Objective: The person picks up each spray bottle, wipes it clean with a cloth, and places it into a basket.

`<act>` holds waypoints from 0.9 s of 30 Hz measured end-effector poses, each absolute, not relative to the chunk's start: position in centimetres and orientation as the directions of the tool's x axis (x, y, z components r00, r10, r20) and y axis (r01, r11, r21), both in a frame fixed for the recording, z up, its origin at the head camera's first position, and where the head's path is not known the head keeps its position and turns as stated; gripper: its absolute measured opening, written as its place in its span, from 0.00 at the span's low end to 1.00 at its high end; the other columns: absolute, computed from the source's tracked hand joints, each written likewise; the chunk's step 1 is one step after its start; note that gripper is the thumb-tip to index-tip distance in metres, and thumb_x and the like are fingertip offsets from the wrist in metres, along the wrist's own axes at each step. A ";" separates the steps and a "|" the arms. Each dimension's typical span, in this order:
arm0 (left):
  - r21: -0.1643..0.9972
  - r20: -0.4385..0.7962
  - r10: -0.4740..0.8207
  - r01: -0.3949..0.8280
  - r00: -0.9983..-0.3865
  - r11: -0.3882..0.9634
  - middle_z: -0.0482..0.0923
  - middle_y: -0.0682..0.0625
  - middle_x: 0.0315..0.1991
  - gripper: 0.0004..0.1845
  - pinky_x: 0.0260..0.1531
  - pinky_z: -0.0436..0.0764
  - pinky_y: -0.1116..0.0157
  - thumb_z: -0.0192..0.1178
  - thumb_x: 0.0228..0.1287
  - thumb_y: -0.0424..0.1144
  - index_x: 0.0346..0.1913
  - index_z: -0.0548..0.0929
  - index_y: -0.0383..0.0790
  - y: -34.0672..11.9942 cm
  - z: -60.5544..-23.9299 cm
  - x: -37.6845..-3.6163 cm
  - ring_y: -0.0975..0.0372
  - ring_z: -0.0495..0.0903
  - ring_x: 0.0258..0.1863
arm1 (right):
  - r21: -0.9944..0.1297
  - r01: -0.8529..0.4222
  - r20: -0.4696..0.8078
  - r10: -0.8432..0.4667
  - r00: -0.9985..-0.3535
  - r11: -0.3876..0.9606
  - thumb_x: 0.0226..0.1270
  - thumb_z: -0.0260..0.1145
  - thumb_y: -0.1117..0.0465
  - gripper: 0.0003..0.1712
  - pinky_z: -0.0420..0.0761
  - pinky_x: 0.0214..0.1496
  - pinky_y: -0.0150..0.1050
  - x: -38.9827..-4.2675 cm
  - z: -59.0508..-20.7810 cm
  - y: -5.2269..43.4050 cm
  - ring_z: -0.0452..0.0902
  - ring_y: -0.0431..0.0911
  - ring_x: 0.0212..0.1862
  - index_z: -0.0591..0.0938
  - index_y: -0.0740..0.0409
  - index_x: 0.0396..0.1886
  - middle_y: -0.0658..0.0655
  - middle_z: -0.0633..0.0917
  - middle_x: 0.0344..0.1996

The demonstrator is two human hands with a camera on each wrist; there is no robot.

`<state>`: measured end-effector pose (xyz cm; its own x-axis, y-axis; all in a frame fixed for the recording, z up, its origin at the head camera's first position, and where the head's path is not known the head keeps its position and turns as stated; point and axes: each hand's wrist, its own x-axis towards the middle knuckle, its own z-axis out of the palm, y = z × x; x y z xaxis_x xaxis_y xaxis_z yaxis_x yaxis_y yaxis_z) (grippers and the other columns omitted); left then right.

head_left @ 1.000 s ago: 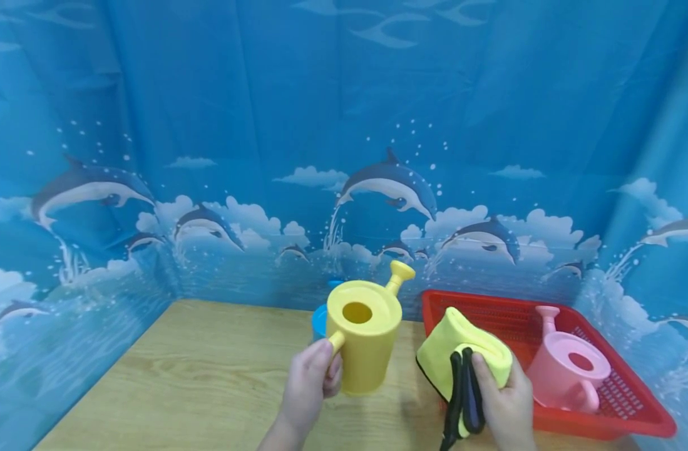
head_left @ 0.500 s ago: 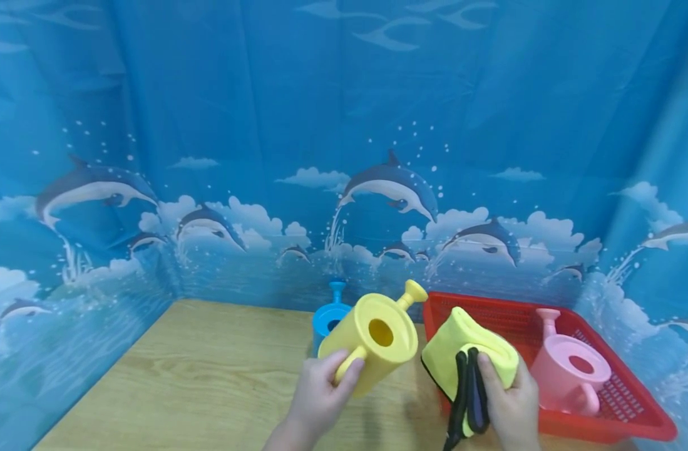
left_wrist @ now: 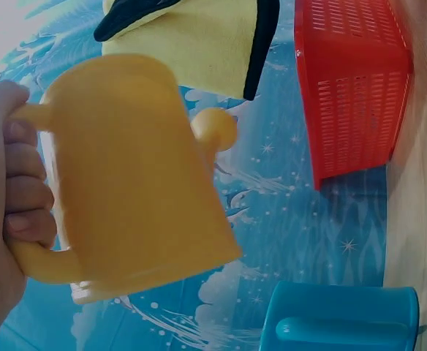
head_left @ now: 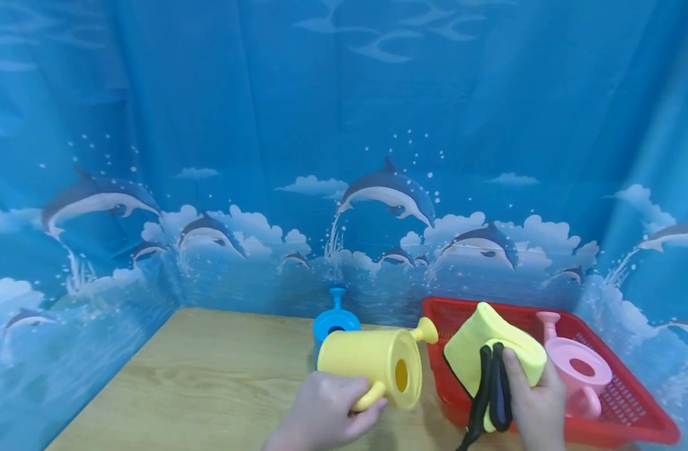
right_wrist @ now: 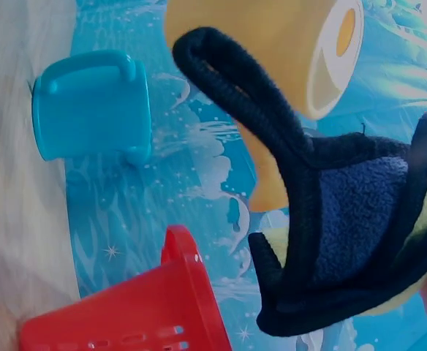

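Observation:
My left hand (head_left: pixel 335 410) grips the handle of a yellow watering can (head_left: pixel 357 357). The can is held above the table, tipped on its side with its round top opening facing right and its spout pointing to the upper right. My right hand (head_left: pixel 535 394) holds a folded yellow cloth (head_left: pixel 479 347) with black edging, thumb on its near side, over the left part of the red basket (head_left: pixel 451 401). In the right wrist view the cloth's dark blue inner face (right_wrist: pixel 363 212) shows between folds. Only a bit of the right hand's fingers appears there.
Behind the yellow can a blue watering can (head_left: pixel 337 322) stands upright on the wooden table (head_left: pixel 208 376). Inside the red basket, at the right, sits a pink watering can (head_left: pixel 577 369). A blue dolphin-print curtain (head_left: pixel 298 125) closes off the back and sides.
The yellow can has tipped from upright onto its side and come lower, turning its opening rightward. The cloth in my right hand has shifted right. More of the blue can now shows.

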<state>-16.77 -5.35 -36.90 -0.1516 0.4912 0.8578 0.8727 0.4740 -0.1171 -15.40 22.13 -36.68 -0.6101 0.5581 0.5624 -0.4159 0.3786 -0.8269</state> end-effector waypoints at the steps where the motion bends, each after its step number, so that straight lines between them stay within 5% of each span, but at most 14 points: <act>1: -0.120 0.846 0.508 0.871 -0.161 0.477 0.60 0.63 0.11 0.23 0.17 0.51 0.87 0.42 0.75 0.50 0.18 0.66 0.51 -5.4 -36.9 -16.7 0.77 0.57 0.11 | -0.827 -0.411 0.563 0.558 -0.609 0.385 0.62 0.64 0.73 0.23 0.73 0.38 0.16 -15.4 -36.6 22.2 0.77 0.24 0.31 0.78 0.33 0.38 0.29 0.81 0.28; 6: -0.152 0.795 0.572 0.848 -0.200 0.508 0.59 0.63 0.11 0.23 0.17 0.50 0.86 0.45 0.74 0.52 0.17 0.67 0.51 -5.6 -36.8 -16.3 0.76 0.57 0.11 | -0.821 -0.409 0.570 0.560 -0.601 0.398 0.62 0.64 0.72 0.22 0.74 0.37 0.16 -15.5 -36.4 22.3 0.77 0.24 0.30 0.78 0.34 0.38 0.29 0.81 0.28; 12: -0.169 0.759 0.614 0.845 -0.217 0.507 0.57 0.63 0.12 0.22 0.17 0.48 0.86 0.65 0.61 0.54 0.18 0.67 0.52 -5.5 -36.6 -16.2 0.76 0.54 0.11 | -0.836 -0.391 0.549 0.572 -0.610 0.385 0.63 0.64 0.71 0.21 0.74 0.37 0.16 -15.4 -36.4 22.3 0.77 0.24 0.30 0.78 0.34 0.38 0.29 0.81 0.28; 20: -0.279 0.767 0.624 0.799 -0.148 0.533 0.59 0.65 0.10 0.22 0.17 0.47 0.84 0.51 0.70 0.55 0.17 0.67 0.53 -5.5 -36.9 -16.7 0.76 0.55 0.10 | -0.826 -0.358 0.559 0.561 -0.610 0.435 0.63 0.65 0.70 0.21 0.73 0.36 0.16 -15.6 -36.4 23.1 0.76 0.23 0.30 0.77 0.34 0.39 0.28 0.80 0.28; 27: -0.212 0.755 0.624 0.827 -0.200 0.521 0.61 0.64 0.10 0.21 0.18 0.50 0.85 0.60 0.62 0.53 0.15 0.68 0.53 -5.4 -36.7 -16.2 0.75 0.57 0.10 | -0.785 -0.345 0.591 0.458 -0.664 0.514 0.58 0.68 0.72 0.18 0.72 0.34 0.17 -15.1 -35.7 21.6 0.75 0.24 0.28 0.82 0.44 0.41 0.27 0.79 0.27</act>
